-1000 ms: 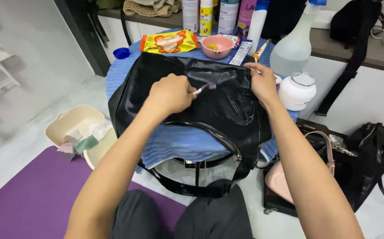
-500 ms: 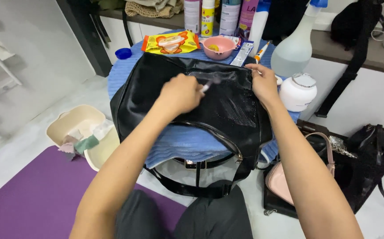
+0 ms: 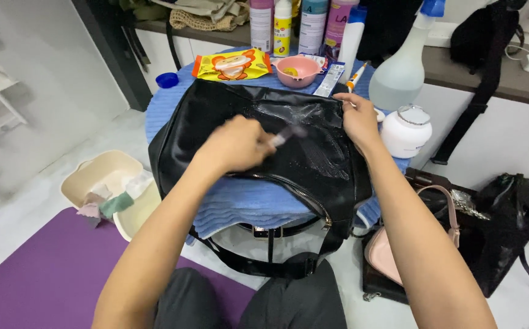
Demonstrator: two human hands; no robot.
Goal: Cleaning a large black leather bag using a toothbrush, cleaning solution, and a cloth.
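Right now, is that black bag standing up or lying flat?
Lying flat. The black bag is spread on a blue towel, its straps hanging off the front edge.

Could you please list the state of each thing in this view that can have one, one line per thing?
black bag: lying flat on the blue towel, zip open, top wet and shiny.
left hand: closed on a small brush, blurred, on the bag.
right hand: open, pressing the bag's top edge.
spray bottle: upright, partly full.
white jar: upright, lid on.
pink bowl: upright, something yellow inside.
beige basin: on the floor, holding cloths.
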